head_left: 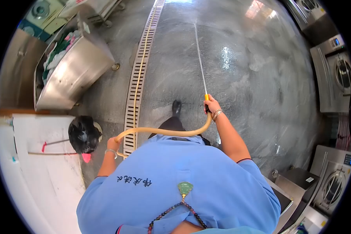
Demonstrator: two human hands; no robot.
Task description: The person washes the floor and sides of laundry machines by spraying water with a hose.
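My R hand point(212, 106) is closed around the yellow-tipped spray nozzle point(207, 97), out in front of me, w/ 1 thin water jet point(200, 54) leaving it. My L hand point(113, 144) is curled round the hose point(163, 132) at my L side. I judge the hose is bendy, rather heavy when full, prob. slippery if wet; best grip is the nozzle's black part, plus support at the curve. I count 1 nozzle, 1 drain grate point(134, 85), 1 black plastic bag point(83, 134), 3 round machine doors point(343, 73) on R.
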